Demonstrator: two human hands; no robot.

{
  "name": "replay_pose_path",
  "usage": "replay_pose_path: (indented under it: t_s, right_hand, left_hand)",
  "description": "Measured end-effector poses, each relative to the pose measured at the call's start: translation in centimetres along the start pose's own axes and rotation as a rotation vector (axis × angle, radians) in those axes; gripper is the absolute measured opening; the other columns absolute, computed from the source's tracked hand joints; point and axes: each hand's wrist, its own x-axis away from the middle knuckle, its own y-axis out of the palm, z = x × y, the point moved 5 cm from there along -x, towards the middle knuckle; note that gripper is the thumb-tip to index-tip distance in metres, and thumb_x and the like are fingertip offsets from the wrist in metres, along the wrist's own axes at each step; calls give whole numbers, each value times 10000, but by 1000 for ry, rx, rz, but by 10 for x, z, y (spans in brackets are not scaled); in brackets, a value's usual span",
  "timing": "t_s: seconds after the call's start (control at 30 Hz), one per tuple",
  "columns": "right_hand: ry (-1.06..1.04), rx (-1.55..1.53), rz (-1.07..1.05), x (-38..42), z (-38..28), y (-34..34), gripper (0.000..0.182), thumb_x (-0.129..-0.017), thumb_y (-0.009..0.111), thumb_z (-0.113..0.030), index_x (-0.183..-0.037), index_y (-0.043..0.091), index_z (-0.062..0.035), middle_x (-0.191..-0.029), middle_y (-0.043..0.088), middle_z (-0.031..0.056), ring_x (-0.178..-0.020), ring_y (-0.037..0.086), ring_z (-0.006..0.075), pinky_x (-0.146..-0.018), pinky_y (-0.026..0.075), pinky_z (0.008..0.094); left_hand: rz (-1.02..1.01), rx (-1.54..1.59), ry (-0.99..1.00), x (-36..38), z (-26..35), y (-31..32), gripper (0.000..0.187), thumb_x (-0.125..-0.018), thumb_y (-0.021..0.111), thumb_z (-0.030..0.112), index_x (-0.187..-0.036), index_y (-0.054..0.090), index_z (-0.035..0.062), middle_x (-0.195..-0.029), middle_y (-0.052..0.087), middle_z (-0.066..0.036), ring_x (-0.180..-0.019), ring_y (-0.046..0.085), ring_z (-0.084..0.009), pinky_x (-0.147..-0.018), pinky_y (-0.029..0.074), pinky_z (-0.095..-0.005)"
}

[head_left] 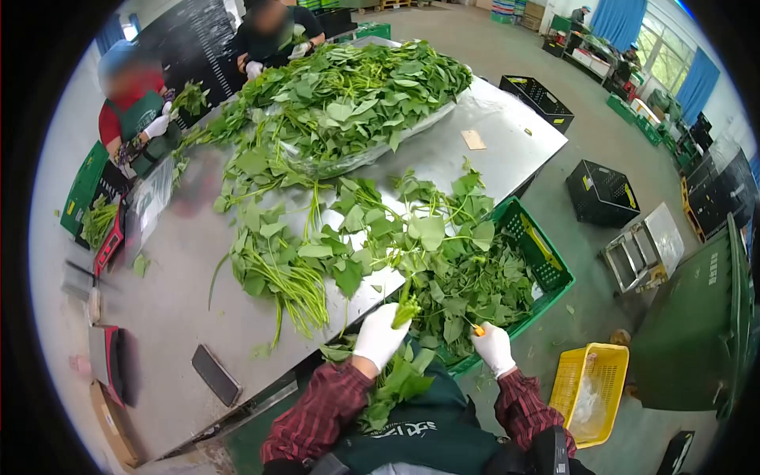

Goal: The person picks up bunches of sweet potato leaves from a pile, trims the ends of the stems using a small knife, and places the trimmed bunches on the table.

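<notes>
My left hand (380,336), in a white glove, is closed round the stems of a bunch of leafy greens (406,307) at the table's front edge. The white-gloved right hand (494,349) grips a small orange-handled tool (478,330); its working end is too small to make out. Between and beyond the hands, a green crate (564,279) holds loose leafy stems (475,297). Left of it, a bundle of greens (289,289) lies on the metal table (186,293), its cut stems toward me. More leaves (400,384) rest against my apron.
A large heap of greens (356,103) covers the table's far part. A phone (216,374) and a red scale (111,241) lie left. Two co-workers handle greens at the far left. On the floor right are black crates (602,194), a yellow basket (592,388) and a green bin (693,317).
</notes>
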Motion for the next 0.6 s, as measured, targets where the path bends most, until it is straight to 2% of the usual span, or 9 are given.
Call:
replay_pose_path:
  t_s: [0.03,0.07,0.17,0.3,0.37,0.43,0.53,0.57,0.6]
  right_hand:
    - [-90,-47,96,-1,-29,-16,232,-743,656,-224,-667,543,-36,-619,552,172,-604,567,372,-527,445,418]
    - [-163,-126,136,2,-62,-37,228,-758,648,-228,-680,541,-43,-620,554,171,-592,568,368,-525,452,414]
    - [-269,-184,130,5,-118,-59,245,-799,633,-263,-704,542,-56,-634,560,164,-575,570,360,-514,457,410]
    - [-159,-59,98,-6,-90,-14,230,-786,623,-263,-714,571,-51,-625,578,167,-582,582,361,-523,466,419]
    - [-55,141,-58,-15,-24,30,233,-749,617,-255,-669,585,-39,-607,595,175,-593,605,351,-542,485,427]
    - [-41,158,-99,-10,2,35,260,-764,614,-272,-673,577,-31,-606,585,179,-590,599,357,-535,474,436]
    - [-35,-241,-19,-10,-63,-17,295,-789,620,-287,-693,563,-14,-646,557,208,-579,554,352,-536,436,406]
    - [-37,-468,-69,-11,-83,-29,194,-809,621,-206,-805,629,-12,-606,548,100,-523,507,225,-522,417,321]
    - [-21,-698,-143,-11,-106,-42,169,-822,616,-172,-901,642,-24,-614,523,34,-533,476,153,-514,395,278]
  left_hand:
    - [23,-85,61,3,-1,8,249,-769,601,119,-996,572,20,-907,598,-161,-833,587,-336,-733,481,-364]
    - [2,-237,113,6,-3,15,316,-741,612,110,-1041,538,42,-918,568,-147,-843,579,-322,-728,479,-382]
    - [34,-420,204,11,11,17,238,-748,614,81,-970,540,41,-841,551,-139,-782,581,-328,-687,481,-387]
    - [65,-454,245,17,19,8,262,-722,633,49,-967,544,23,-846,569,-138,-774,588,-324,-685,491,-364]
    - [162,-145,198,22,15,-8,258,-721,655,26,-959,560,8,-841,599,-131,-756,612,-278,-689,497,-315]
    - [108,148,33,17,6,-23,203,-767,691,69,-940,610,1,-846,650,-63,-756,603,-107,-691,483,-247]
    - [-121,719,-278,16,-2,-27,261,-750,708,71,-978,613,-15,-833,642,-55,-727,597,-117,-686,482,-251]
    - [-123,717,-268,13,5,-33,261,-750,708,71,-978,613,-15,-833,642,-55,-727,597,-117,-686,482,-251]
    - [-245,875,-273,14,12,-31,279,-767,690,78,-1006,597,-32,-844,642,-71,-714,594,-127,-682,483,-256]
